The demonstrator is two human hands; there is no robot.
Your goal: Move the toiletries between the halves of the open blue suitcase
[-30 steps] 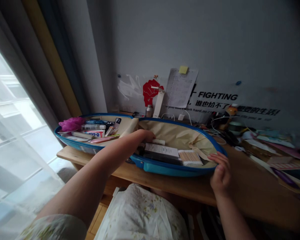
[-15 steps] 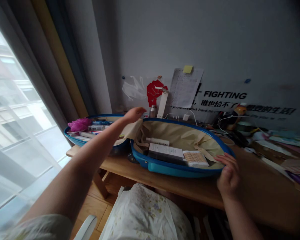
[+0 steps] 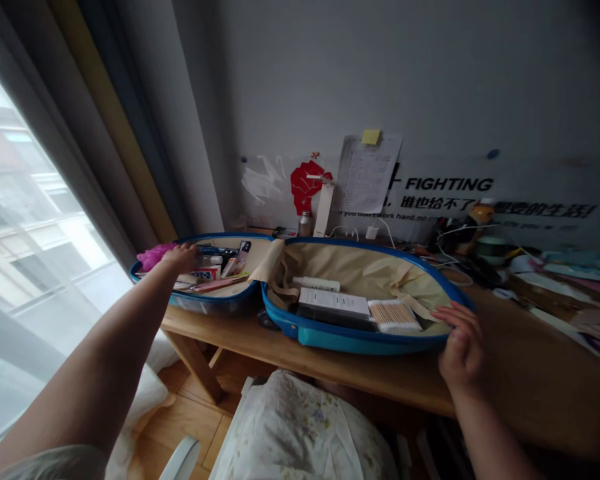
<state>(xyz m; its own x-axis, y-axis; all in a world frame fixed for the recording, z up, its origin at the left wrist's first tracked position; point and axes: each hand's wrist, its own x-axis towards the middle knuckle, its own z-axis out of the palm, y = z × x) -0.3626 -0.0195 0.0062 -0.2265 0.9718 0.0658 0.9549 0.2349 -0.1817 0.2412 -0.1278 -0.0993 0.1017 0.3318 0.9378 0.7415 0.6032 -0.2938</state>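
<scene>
A blue suitcase [image 3: 360, 341] with a beige lining lies open on the wooden desk, its two halves side by side. In its left half, my left hand [image 3: 181, 257] reaches down beside a pink mesh bath puff [image 3: 153, 257]; its fingertips are partly hidden among small toiletries. A toothpaste box [image 3: 207, 273] and pink-handled slim items [image 3: 220, 283] lie near it. At the right end, my right hand [image 3: 461, 337] holds the rim, fingers over the edge and thumb outside. The right half contains a white tube [image 3: 317, 284], a dark box with a white top [image 3: 335, 303] and a pack of cotton swabs [image 3: 394, 315].
A silver bottle [image 3: 305, 224] and a white upright lamp [image 3: 324, 210] stand behind the suitcase. Cables, papers and a bottle with an orange top [image 3: 481, 213] clutter the desk's right side. A curtained window is at left, a white chair [image 3: 180, 459] below.
My left hand has moved left and down, from above the suitcase's hinge to the items beside the bath puff. My right hand stays on the rim.
</scene>
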